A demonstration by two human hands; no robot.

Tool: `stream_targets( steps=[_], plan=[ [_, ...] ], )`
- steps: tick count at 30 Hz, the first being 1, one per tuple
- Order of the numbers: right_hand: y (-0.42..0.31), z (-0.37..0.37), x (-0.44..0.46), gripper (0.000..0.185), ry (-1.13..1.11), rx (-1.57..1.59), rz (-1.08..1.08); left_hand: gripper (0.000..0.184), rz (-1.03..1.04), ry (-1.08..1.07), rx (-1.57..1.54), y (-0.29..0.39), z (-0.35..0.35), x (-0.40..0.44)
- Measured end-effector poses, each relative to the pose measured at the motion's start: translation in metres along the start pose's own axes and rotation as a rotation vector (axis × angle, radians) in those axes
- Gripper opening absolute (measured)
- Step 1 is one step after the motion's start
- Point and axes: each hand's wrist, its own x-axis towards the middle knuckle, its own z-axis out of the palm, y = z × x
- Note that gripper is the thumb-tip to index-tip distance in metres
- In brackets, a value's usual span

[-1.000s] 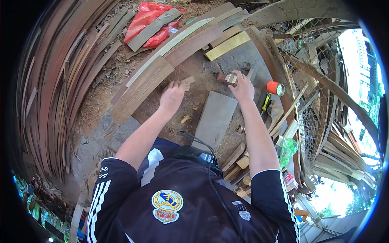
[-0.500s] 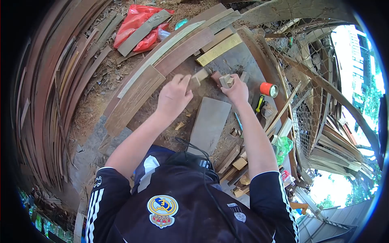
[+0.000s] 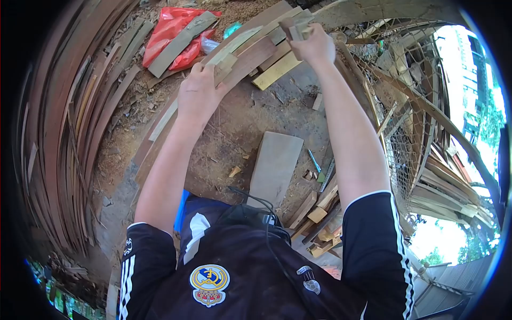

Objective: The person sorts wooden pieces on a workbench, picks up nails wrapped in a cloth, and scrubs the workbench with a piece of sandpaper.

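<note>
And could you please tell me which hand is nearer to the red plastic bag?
Left. The left hand is just below and right of the red plastic bag in the picture; the right hand is much farther off to the right.

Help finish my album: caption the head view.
Left hand and right hand grip short wood pieces over longer boards.

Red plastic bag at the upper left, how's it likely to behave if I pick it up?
The red plastic bag looks thin and crumpled, so probably floppy and light by itself. The weathered board lying across it would likely weigh it down, and might slide off.
</note>
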Motion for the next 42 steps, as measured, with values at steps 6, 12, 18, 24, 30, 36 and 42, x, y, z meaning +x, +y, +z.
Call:
stream_targets(
  steps=[6, 12, 18, 24, 30, 36, 42],
  plan=[
    [-0.012, 0.015, 0.023, 0.061, -0.156, 0.024, -0.183, 0.036, 0.069, 0.043, -0.008, -0.004, 0.017, 0.003],
    [0.001, 0.004, 0.036, 0.061, -0.089, 0.17, -0.108, 0.033, 0.094, 0.039, 0.012, -0.002, 0.028, -0.001],
    [0.02, 0.013, 0.051, 0.053, -0.197, 0.353, -0.188, 0.034, 0.145, 0.049, 0.062, -0.007, 0.035, -0.006],
    [0.052, 0.034, 0.079, 0.043, -0.181, 0.526, -0.061, 0.043, 0.086, 0.011, 0.056, -0.005, 0.038, -0.005],
    [0.058, 0.061, 0.079, 0.04, -0.167, 0.491, -0.194, 0.043, 0.084, 0.031, 0.053, -0.005, 0.039, -0.006],
    [0.055, 0.056, 0.037, 0.054, -0.124, 0.845, -0.091, 0.04, 0.078, 0.124, 0.019, -0.008, 0.038, -0.003],
    [0.075, 0.074, -0.019, 0.053, 0.005, 0.454, 0.302, 0.039, 0.037, 0.182, 0.049, -0.008, 0.033, 0.023]
  ],
)
